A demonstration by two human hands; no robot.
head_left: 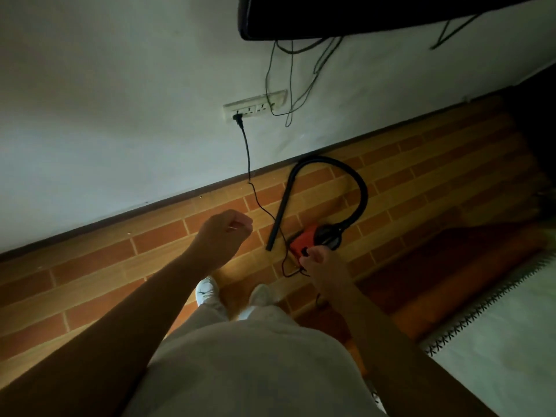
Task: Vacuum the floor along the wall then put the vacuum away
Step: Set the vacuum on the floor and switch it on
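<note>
Our left hand point(224, 236) over the floor point(90, 266), fingers curled in, contents cannot tell; cord point(247, 152) plugged into wall socket point(255, 106); red vacuum point(305, 240) on floor near wall; right hand point(325, 266) fingers touch its rear, grip cannot tell.

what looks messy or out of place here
The power cord trails slack across the floor from the wall socket to the red vacuum, close to the shoes. Also, thin cables dangle loose under the dark screen.
</note>
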